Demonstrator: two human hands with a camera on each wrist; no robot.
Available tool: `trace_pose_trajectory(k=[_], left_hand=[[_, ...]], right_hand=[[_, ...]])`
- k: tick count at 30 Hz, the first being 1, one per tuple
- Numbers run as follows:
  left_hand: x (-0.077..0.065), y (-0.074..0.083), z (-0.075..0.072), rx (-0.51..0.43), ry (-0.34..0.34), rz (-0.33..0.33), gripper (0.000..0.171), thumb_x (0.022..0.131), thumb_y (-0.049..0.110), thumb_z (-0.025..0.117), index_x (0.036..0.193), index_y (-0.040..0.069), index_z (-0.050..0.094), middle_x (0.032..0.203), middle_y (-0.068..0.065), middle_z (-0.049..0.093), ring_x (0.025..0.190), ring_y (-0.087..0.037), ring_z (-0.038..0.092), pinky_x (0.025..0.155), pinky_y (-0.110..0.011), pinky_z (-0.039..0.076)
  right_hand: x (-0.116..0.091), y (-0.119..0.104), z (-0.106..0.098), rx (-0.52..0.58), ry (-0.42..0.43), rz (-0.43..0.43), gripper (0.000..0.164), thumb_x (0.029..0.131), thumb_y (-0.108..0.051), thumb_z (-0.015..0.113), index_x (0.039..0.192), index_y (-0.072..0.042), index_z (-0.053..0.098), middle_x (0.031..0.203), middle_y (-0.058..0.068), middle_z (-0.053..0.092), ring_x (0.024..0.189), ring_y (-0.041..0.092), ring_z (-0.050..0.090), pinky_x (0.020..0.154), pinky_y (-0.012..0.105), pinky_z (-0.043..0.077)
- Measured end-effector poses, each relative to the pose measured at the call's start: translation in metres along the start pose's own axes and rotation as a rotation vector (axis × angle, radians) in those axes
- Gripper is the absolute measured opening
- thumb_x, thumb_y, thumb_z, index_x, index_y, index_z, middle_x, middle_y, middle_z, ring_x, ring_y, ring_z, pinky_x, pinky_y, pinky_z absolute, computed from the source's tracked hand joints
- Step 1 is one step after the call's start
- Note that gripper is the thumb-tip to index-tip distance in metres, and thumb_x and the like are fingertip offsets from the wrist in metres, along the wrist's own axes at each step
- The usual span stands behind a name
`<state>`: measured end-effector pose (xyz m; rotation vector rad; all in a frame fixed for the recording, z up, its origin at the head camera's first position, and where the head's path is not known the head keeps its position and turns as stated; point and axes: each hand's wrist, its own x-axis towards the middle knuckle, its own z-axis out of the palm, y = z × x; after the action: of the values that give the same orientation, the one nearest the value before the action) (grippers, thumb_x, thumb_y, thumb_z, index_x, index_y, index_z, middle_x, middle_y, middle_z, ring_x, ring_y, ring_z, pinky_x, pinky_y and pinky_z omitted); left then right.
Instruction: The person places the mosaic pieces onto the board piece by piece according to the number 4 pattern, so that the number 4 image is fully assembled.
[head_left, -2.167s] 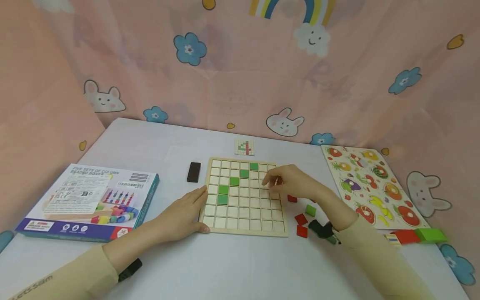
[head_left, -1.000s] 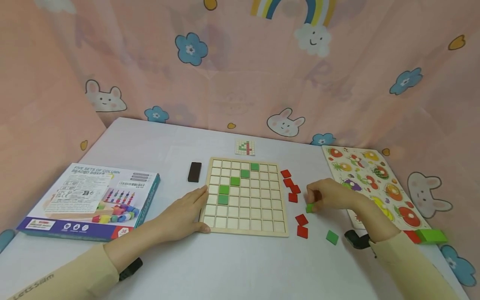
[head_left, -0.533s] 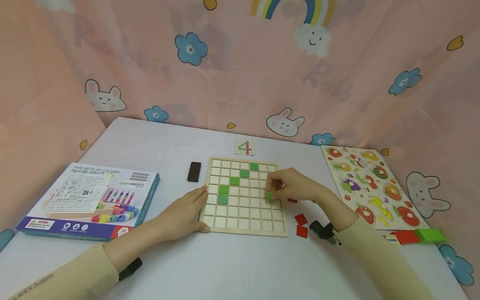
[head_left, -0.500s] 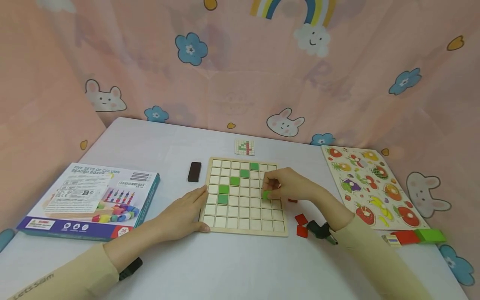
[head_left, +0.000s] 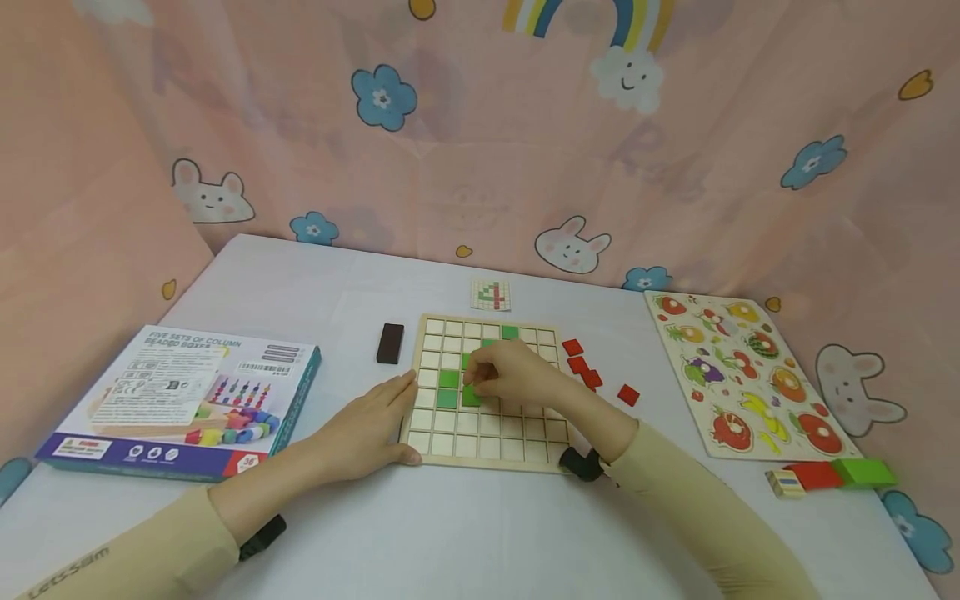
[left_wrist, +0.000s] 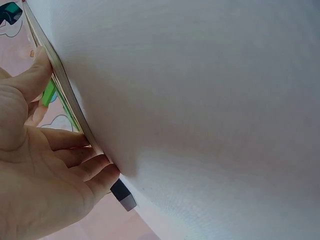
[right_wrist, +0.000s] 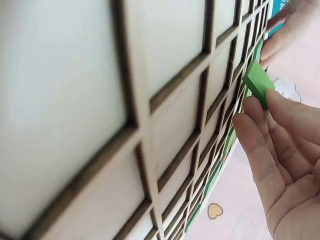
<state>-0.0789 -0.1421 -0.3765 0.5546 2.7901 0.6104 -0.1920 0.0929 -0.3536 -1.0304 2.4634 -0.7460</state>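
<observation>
Head view: right hand (head_left: 516,374) pinches green tile (right_wrist: 257,81) above grid board (head_left: 489,448); straight-fingered left hand (head_left: 363,432) touches its nine-o'clock edge.

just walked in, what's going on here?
A person's right hand pinches a green square tile at the wooden grid board; it looks tilted, not yet flat in a cell. The left hand rests against the board's left edge. Other green tiles already sit in cells. Beyond the board lies a pattern card showing a green and red 4. Red tiles lie on the table to the right.
</observation>
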Motion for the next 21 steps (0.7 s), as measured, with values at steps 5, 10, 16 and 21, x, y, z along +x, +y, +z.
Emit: trace_pose_trajectory(k=[5, 10, 16, 21], left_hand=[[-0.0002, -0.0004, 0.0001, -0.002, -0.001, 0.002, 0.096, 0.085, 0.042, 0.074, 0.152, -0.008, 0.027, 0.164, -0.023, 0.019, 0.151, -0.042, 0.024, 0.12, -0.058, 0.029], [-0.0005, -0.0008, -0.0001, -0.003, -0.002, -0.004, 0.096, 0.085, 0.042, 0.074, 0.152, -0.007, 0.026, 0.164, -0.023, 0.018, 0.151, -0.042, 0.024, 0.12, -0.059, 0.029], [-0.0003, -0.0001, -0.0007, -0.009, -0.002, -0.007, 0.095, 0.085, 0.041, 0.075, 0.152, -0.007, 0.027, 0.164, -0.022, 0.018, 0.151, -0.042, 0.024, 0.12, -0.059, 0.029], [-0.0001, -0.0007, -0.0003, -0.001, -0.003, -0.007, 0.096, 0.085, 0.041, 0.075, 0.152, -0.007, 0.027, 0.164, -0.023, 0.019, 0.151, -0.043, 0.024, 0.12, -0.059, 0.029]], right_hand=[[0.0016, -0.0029, 0.0017, -0.003, 0.009, 0.019, 0.009, 0.087, -0.005, 0.072, 0.088, -0.014, 0.072, 0.079, -0.004, 0.07, 0.073, 0.007, 0.059, 0.067, 0.019, 0.052], [0.0022, -0.003, 0.0029, -0.013, 0.011, 0.027, 0.008, 0.087, -0.006, 0.072, 0.087, -0.014, 0.073, 0.078, -0.004, 0.07, 0.073, 0.007, 0.059, 0.067, 0.018, 0.051], [0.0018, -0.006, 0.0051, -0.036, 0.003, 0.042, 0.01, 0.086, -0.006, 0.074, 0.086, -0.015, 0.075, 0.078, -0.006, 0.071, 0.075, 0.007, 0.06, 0.07, 0.02, 0.052], [0.0034, -0.0058, 0.007, -0.071, -0.007, 0.047, 0.016, 0.083, -0.002, 0.074, 0.092, -0.015, 0.079, 0.083, -0.006, 0.074, 0.079, 0.007, 0.06, 0.073, 0.022, 0.053]])
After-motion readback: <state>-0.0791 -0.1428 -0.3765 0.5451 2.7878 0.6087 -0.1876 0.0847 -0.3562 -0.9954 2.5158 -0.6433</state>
